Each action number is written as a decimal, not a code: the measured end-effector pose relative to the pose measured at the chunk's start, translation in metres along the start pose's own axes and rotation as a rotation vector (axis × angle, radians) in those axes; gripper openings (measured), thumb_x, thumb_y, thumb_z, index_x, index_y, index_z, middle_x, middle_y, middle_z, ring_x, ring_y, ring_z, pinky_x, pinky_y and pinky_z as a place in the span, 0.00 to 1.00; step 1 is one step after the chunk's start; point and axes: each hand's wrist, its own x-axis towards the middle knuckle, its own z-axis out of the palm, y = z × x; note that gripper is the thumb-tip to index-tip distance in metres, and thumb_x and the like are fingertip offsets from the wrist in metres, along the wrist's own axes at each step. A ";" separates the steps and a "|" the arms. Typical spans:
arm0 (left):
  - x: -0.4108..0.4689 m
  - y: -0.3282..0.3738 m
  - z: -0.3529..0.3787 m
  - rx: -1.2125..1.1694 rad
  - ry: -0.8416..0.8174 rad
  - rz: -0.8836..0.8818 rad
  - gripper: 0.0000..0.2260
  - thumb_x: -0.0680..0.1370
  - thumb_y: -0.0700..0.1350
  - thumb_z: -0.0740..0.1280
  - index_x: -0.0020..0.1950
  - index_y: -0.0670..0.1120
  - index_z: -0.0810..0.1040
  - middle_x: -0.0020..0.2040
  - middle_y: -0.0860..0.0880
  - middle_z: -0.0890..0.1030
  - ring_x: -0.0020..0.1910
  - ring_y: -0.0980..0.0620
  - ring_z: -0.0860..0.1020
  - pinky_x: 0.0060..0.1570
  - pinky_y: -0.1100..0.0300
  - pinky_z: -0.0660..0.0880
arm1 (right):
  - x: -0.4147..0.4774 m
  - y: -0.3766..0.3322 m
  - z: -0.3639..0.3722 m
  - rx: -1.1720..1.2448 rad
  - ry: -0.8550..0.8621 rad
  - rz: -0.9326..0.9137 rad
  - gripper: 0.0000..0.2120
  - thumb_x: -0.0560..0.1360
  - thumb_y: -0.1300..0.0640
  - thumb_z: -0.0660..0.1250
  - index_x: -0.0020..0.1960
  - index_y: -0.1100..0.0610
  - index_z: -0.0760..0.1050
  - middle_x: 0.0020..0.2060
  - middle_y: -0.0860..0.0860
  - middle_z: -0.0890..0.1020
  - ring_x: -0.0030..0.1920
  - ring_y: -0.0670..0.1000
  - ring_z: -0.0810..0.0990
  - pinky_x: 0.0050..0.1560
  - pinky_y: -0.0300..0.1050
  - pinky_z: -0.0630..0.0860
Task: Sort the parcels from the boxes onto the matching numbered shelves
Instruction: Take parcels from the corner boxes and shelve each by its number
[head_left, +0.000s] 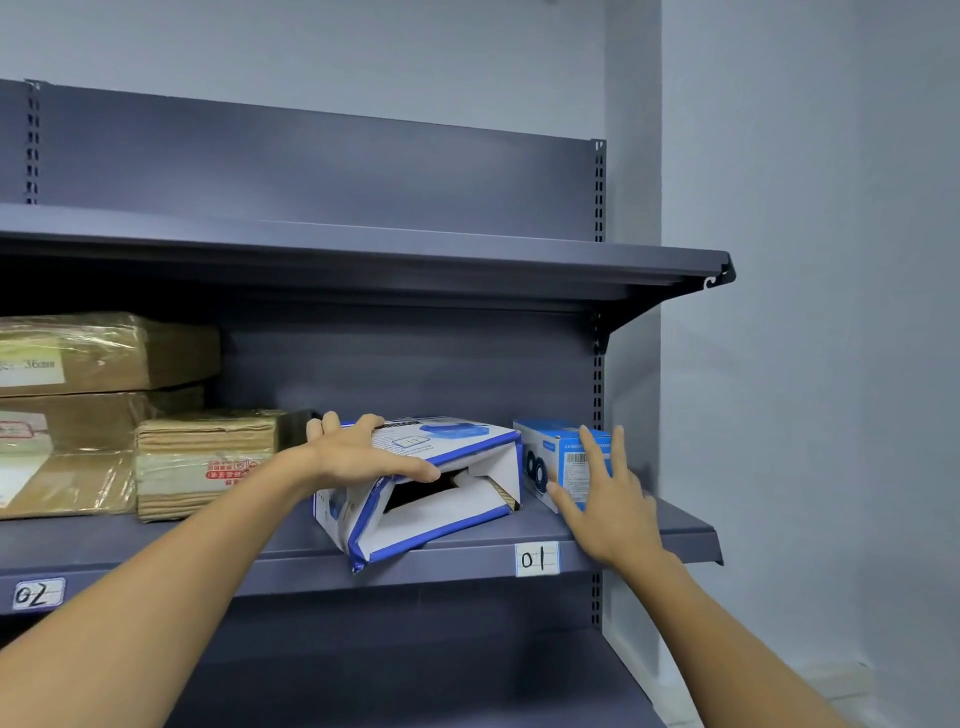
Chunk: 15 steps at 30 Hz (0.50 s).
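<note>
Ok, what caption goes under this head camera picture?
Left hand grips a crushed blue-and-white box on shelf 01; right hand touches a small blue box.

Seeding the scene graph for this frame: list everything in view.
shelves: 3 tiers, dark grey, all parcels on the middle tier
white-and-blue box: 1, white with blue edges, crumpled, above label 01
small blue box: 1, blue, just right of it
brown parcels: at least 3, brown, stacked left, above label 02
wall: 1, pale blue-grey, behind and right
left hand: 1, grips the white-and-blue box's top
right hand: 1, straight fingers touch the small blue box
</note>
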 end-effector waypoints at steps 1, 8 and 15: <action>0.002 0.000 0.000 -0.003 -0.002 0.002 0.63 0.45 0.79 0.64 0.78 0.60 0.57 0.71 0.42 0.58 0.74 0.41 0.53 0.73 0.44 0.58 | 0.005 0.000 0.000 -0.012 -0.044 0.000 0.42 0.78 0.32 0.59 0.80 0.39 0.37 0.80 0.48 0.33 0.77 0.59 0.61 0.72 0.64 0.65; 0.013 -0.001 0.004 -0.020 -0.007 -0.002 0.63 0.45 0.79 0.64 0.78 0.60 0.56 0.74 0.41 0.56 0.76 0.41 0.50 0.73 0.44 0.56 | 0.030 -0.007 0.010 -0.040 -0.207 0.036 0.50 0.74 0.28 0.62 0.77 0.37 0.28 0.76 0.49 0.25 0.77 0.62 0.61 0.71 0.64 0.67; 0.013 0.001 0.008 -0.015 0.001 -0.008 0.60 0.48 0.78 0.66 0.78 0.60 0.57 0.72 0.42 0.58 0.75 0.42 0.52 0.73 0.45 0.57 | 0.045 -0.006 0.015 -0.088 -0.275 0.030 0.51 0.73 0.28 0.63 0.77 0.39 0.27 0.76 0.51 0.24 0.74 0.64 0.66 0.69 0.62 0.68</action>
